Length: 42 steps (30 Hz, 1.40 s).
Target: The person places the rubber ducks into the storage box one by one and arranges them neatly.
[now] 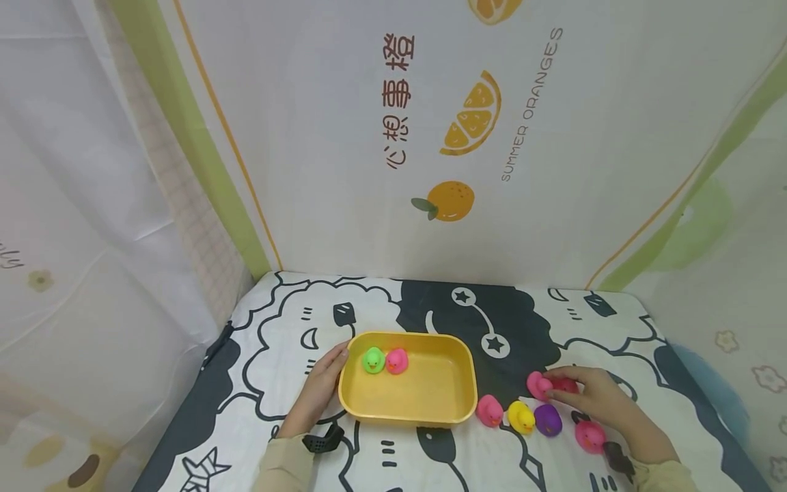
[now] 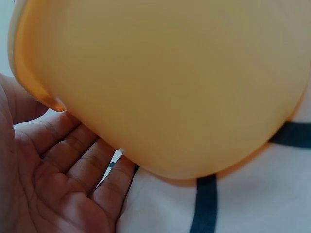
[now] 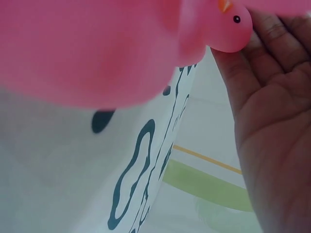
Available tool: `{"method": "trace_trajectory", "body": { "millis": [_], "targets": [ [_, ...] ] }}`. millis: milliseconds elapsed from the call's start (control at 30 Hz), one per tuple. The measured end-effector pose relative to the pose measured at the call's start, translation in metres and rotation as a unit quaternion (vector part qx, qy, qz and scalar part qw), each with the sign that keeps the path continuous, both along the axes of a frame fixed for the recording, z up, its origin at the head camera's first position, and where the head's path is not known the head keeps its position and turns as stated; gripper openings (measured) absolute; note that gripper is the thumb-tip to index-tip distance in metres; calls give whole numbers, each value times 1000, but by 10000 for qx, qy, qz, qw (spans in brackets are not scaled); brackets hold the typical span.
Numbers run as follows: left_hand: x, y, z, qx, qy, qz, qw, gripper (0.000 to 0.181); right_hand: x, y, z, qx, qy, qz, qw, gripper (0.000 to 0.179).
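My left hand [image 1: 324,376] holds a yellow plastic tray [image 1: 406,418] by its left end. In the left wrist view, the thumb lies at the rim and the fingers [image 2: 77,150] reach along the outer wall. Inside the tray sit a green rubber duck [image 1: 373,360] and a pink rubber duck [image 1: 397,361], side by side. To the tray's right, my right hand [image 1: 587,391] pinches another pink rubber duck [image 1: 538,386] between thumb and fingers. A red-pink duck [image 1: 565,386] is partly hidden under that hand. The right wrist view shows fingers against a pink duck's head [image 3: 231,26].
Along the tray's right side lie a pink duck [image 1: 490,411], a yellow duck [image 1: 521,417] and a purple duck [image 1: 548,420]. One more pink duck [image 1: 590,436] lies beside the right wrist. A patterned cloth [image 1: 227,437] covers the table, with printed curtains [image 1: 344,171] around it.
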State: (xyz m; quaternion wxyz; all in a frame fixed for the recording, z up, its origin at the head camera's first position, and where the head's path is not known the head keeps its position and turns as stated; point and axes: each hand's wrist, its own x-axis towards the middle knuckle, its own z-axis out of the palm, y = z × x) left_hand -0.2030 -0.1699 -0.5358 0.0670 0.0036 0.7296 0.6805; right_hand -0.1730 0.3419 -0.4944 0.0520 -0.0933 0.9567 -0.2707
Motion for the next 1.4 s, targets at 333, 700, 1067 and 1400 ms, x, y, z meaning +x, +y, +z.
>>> {"method": "trace_trajectory", "body": {
  "millis": [333, 700, 1067, 1400],
  "targets": [
    [-2, -1, -2, 65, -71, 23, 10000, 53, -6, 5, -5, -37, 409, 128, 9991, 42],
    [0, 0, -1, 121, -93, 38, 9999, 51, -5, 2, 0, -74, 365, 58, 9993, 40],
    [-1, 0, -2, 149, -180, 74, 9997, 51, -12, 0, 6, -13, 654, 112, 9978, 38],
    [-1, 0, -2, 11, -125, 106, 9999, 54, -23, -11, 19, -46, 936, 390, 9948, 39]
  ]
}}
